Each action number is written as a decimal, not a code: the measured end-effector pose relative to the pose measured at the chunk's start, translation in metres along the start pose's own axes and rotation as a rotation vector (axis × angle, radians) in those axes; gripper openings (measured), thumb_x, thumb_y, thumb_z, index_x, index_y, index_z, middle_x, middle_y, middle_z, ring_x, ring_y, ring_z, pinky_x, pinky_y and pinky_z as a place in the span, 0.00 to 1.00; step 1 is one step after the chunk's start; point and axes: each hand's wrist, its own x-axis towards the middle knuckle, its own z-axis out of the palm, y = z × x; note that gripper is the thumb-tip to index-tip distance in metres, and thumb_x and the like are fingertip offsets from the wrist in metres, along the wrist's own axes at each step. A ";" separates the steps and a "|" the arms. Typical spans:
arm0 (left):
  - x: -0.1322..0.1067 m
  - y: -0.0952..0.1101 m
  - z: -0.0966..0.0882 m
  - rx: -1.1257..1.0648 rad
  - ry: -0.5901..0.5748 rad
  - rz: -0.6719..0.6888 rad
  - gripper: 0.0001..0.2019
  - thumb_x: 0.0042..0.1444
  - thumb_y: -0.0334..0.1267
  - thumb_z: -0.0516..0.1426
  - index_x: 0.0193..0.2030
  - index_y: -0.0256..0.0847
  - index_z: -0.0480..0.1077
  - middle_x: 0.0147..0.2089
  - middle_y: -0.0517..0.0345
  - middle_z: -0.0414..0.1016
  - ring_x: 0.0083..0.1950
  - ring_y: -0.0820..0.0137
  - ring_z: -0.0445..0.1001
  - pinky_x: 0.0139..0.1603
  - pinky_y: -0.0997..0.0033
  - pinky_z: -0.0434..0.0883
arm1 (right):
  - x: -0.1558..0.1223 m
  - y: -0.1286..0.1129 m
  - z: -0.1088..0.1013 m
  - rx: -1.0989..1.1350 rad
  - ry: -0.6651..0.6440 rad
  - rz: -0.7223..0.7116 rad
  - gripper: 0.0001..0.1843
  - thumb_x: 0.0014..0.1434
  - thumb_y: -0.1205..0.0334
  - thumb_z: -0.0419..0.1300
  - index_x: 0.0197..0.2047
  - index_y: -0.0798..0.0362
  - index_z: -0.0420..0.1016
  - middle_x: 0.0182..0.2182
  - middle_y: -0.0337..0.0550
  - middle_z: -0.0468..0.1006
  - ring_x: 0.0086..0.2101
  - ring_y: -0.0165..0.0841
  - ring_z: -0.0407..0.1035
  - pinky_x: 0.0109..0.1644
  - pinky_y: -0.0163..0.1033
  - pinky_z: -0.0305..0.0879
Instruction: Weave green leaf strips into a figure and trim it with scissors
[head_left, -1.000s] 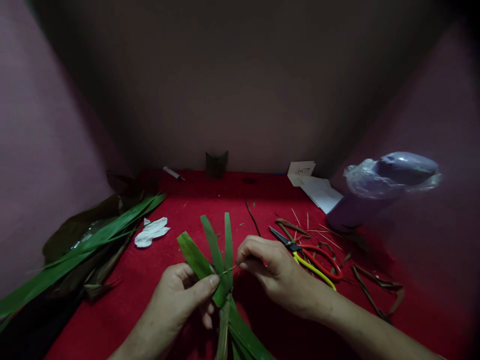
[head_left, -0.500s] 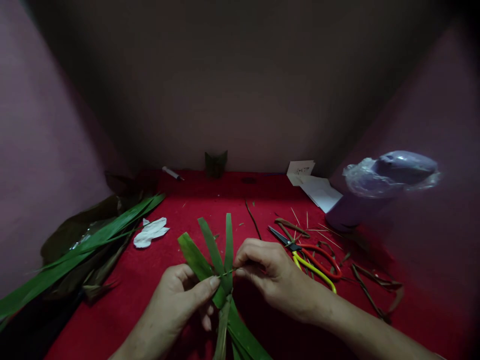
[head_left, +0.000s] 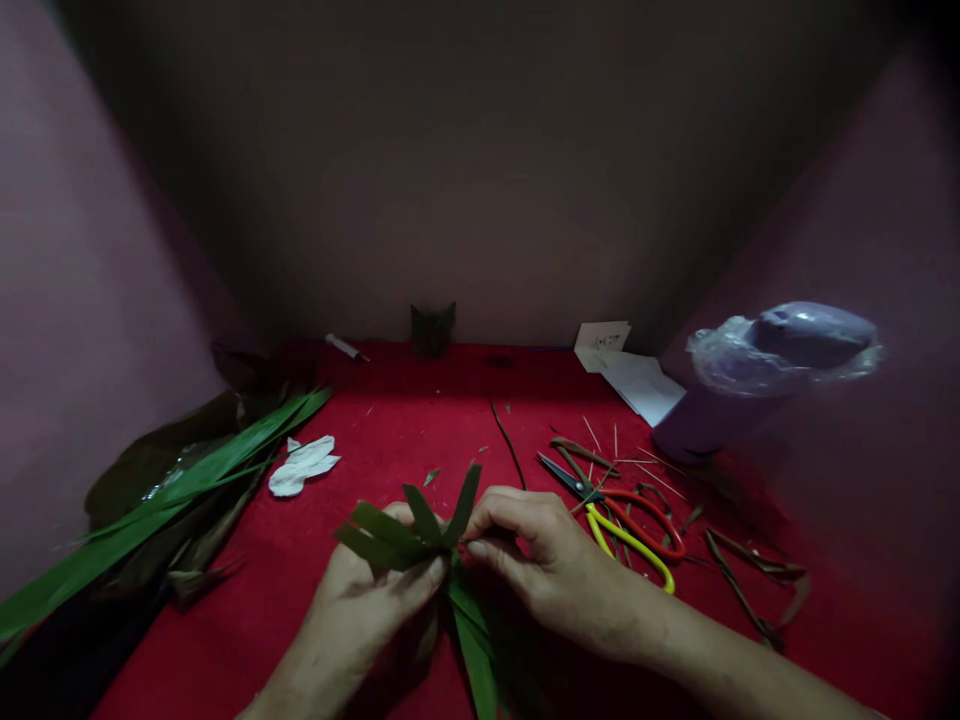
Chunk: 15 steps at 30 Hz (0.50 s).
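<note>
Near the front middle, my left hand is closed on a bunch of green leaf strips, its thumb pressed over the place where they cross. Several cut strip ends fan out above the thumb, and longer green leaf tails hang below. My right hand pinches at the right side of the crossing; a thin stick is mostly hidden at its fingertips. To the right of that hand lie scissors with red and yellow handles, on top of dry leaf scraps.
Long green leaves lie at left beside a crumpled white tissue. A syringe and a folded leaf piece are at the back. White papers, a purple container with plastic wrap and thin sticks are on the right.
The leaf bunch has turned and tilted in my left hand, so the strip ends fan lower and farther left. My right fingers have closed in on the crossing, covering most of the thin stick.
</note>
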 end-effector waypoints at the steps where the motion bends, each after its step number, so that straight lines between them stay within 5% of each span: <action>1: 0.001 -0.001 0.000 0.008 -0.007 0.005 0.08 0.39 0.38 0.64 0.29 0.39 0.74 0.28 0.57 0.76 0.33 0.65 0.73 0.35 0.69 0.70 | 0.000 -0.001 0.000 0.003 -0.003 0.003 0.08 0.56 0.76 0.54 0.32 0.55 0.71 0.29 0.38 0.71 0.31 0.27 0.64 0.35 0.32 0.59; 15: 0.006 -0.013 -0.019 0.018 -0.048 -0.070 0.13 0.47 0.39 0.61 0.40 0.37 0.76 0.34 0.51 0.80 0.35 0.62 0.75 0.37 0.66 0.71 | 0.001 0.002 -0.005 0.066 -0.014 0.187 0.06 0.57 0.71 0.55 0.29 0.54 0.70 0.25 0.35 0.71 0.28 0.27 0.63 0.32 0.32 0.58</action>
